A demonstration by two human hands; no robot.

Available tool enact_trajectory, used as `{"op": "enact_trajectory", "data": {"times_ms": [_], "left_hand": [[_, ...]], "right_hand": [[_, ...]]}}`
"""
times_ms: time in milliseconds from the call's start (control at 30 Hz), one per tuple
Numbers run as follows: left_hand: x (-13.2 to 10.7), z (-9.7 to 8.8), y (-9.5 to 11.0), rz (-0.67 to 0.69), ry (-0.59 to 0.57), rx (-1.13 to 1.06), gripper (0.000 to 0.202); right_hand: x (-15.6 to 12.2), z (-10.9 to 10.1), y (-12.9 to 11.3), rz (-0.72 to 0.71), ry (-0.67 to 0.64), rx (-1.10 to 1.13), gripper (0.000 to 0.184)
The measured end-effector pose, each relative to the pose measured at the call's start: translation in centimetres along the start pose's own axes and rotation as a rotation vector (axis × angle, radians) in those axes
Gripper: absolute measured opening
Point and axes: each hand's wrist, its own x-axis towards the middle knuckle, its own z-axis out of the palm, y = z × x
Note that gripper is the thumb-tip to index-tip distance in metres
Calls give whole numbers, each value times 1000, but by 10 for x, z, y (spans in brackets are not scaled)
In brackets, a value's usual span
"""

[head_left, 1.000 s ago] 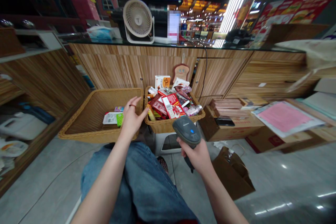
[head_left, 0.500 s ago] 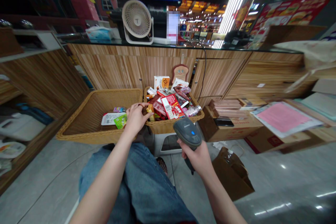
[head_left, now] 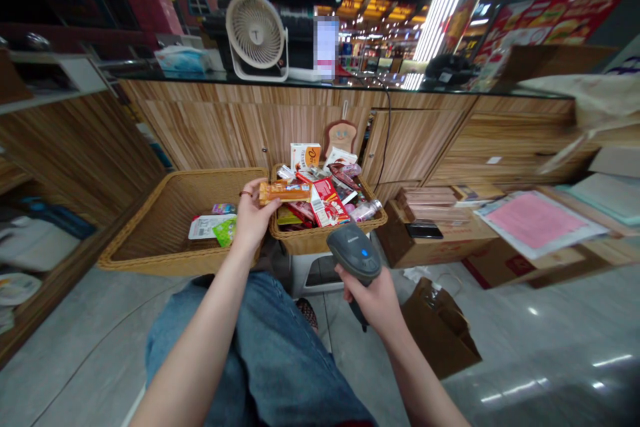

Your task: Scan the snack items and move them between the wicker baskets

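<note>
Orange snack bar [head_left: 284, 192] pinched lengthwise between left-hand fingers [head_left: 261, 188].

Head-worn camera looks forward and down (from close) toward the wooden counter [head_left: 225, 127].

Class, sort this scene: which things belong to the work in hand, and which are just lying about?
In use: left hand holding orange packet; right hand holding scanner; full basket; near-empty basket.
Lying about: fan; phone; pink paper; brown paper bag.
</note>
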Motion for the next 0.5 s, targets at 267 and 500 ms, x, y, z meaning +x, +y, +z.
{"op": "enact_trajectory", "data": {"times_ms": [267,500], "left_hand": [[2,-12,-10,-115,-64,42,47],[-4,-10,-6,-7,-78,74,53]], "right_hand": [[5,7,1,-7,-12,-42,42],[9,11,0,-22,-17,-51,36]]}}
